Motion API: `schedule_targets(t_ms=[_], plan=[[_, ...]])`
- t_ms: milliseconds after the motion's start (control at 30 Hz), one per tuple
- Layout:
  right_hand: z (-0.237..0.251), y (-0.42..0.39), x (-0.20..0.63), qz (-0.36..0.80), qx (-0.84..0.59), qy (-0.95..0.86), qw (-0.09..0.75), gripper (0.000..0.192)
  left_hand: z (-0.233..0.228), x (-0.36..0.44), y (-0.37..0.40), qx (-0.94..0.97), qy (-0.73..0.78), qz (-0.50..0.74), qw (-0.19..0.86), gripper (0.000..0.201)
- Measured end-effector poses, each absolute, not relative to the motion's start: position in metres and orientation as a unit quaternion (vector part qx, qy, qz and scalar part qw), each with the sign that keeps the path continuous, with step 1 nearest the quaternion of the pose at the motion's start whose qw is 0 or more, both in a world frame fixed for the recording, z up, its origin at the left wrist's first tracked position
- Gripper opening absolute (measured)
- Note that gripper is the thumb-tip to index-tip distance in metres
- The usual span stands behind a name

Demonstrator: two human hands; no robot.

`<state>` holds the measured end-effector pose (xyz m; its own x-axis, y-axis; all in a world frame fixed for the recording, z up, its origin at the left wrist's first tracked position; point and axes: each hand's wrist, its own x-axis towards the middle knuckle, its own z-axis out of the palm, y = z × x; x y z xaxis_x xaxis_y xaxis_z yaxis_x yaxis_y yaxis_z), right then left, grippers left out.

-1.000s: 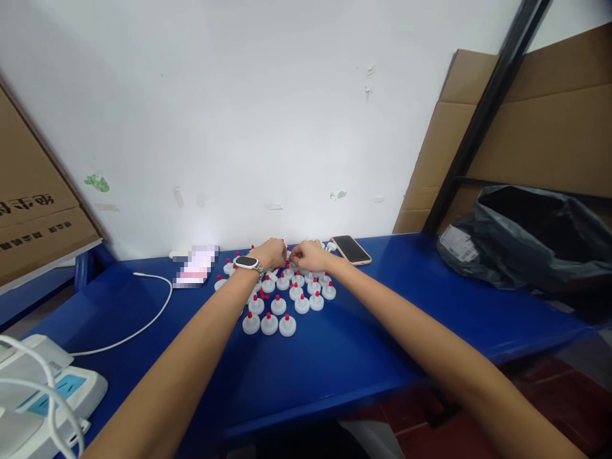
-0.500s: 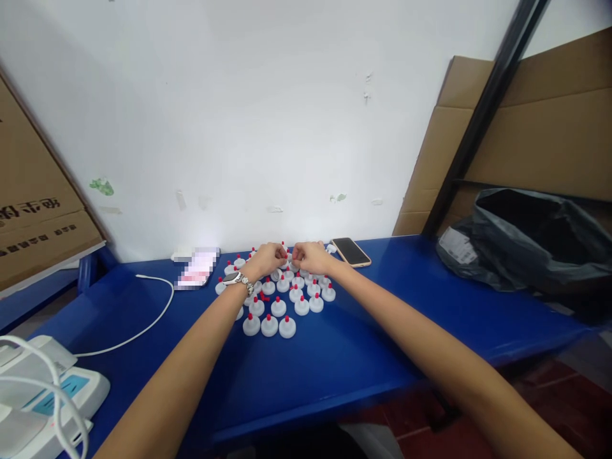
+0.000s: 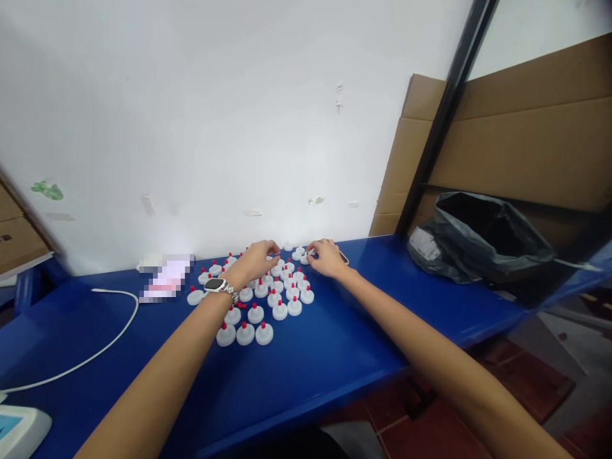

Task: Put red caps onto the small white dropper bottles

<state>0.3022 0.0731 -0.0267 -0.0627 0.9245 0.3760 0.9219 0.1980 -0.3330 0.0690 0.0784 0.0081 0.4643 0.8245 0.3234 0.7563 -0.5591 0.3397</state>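
Several white caps with red tips (image 3: 255, 313) stand in rows on the blue table (image 3: 335, 357). My left hand (image 3: 258, 256), with a watch (image 3: 216, 285) on its wrist, hovers over the back rows, its fingertips pinched on a small red-tipped cap. My right hand (image 3: 326, 256) is off to the right of the cluster, fingers closed around a small white cap at the back edge. It covers most of a phone (image 3: 343, 257). The hands are a short way apart.
A black plastic bag (image 3: 478, 239) lies at the right on the table, with cardboard sheets (image 3: 516, 146) and a black post (image 3: 440, 121) behind it. A white cable (image 3: 108, 338) curves at left, by a white device (image 3: 19, 430). A blurred object (image 3: 165, 280) lies near the wall.
My hands were joined over the back caps; now they have parted, the right one moving right onto the phone. The view has swung to the right.
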Motion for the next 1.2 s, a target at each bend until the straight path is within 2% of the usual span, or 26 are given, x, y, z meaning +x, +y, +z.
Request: schedule_targets(t_ms=[100, 200, 300, 467, 600, 733, 867, 1133, 1200], plan=[[-0.029, 0.076, 0.301, 0.011, -0.627, -0.741, 0.239, 0.031, 0.008, 0.101, 0.082, 0.873, 0.426, 0.225, 0.076, 0.022], [-0.029, 0.080, 0.299, 0.028, -0.620, -0.743, 0.250, 0.024, 0.004, 0.122, 0.087, 0.876, 0.422, 0.219, 0.075, 0.022], [-0.030, 0.081, 0.298, 0.078, -0.597, -0.734, 0.315, 0.016, 0.003, 0.125, 0.084, 0.872, 0.429, 0.227, 0.065, 0.031], [-0.024, 0.058, 0.287, 0.249, -0.473, -0.693, 0.483, 0.013, 0.009, 0.101, 0.055, 0.874, 0.400, 0.268, 0.063, 0.044], [-0.016, 0.026, 0.261, 0.330, -0.395, -0.690, 0.508, 0.019, 0.010, 0.071, 0.023, 0.868, 0.393, 0.289, 0.089, 0.034], [-0.009, 0.006, 0.229, 0.309, -0.377, -0.734, 0.473, 0.020, 0.007, 0.034, -0.003, 0.858, 0.406, 0.295, 0.106, 0.030], [-0.001, 0.001, 0.202, 0.221, -0.369, -0.804, 0.410, 0.017, 0.002, -0.003, -0.017, 0.844, 0.426, 0.311, 0.094, 0.032], [0.002, 0.007, 0.167, 0.084, -0.397, -0.901, 0.154, 0.006, -0.005, -0.034, -0.019, 0.820, 0.477, 0.302, 0.092, 0.031], [-0.001, 0.009, 0.160, 0.027, -0.400, -0.909, 0.111, 0.011, -0.006, -0.034, -0.017, 0.823, 0.478, 0.294, 0.090, 0.030]])
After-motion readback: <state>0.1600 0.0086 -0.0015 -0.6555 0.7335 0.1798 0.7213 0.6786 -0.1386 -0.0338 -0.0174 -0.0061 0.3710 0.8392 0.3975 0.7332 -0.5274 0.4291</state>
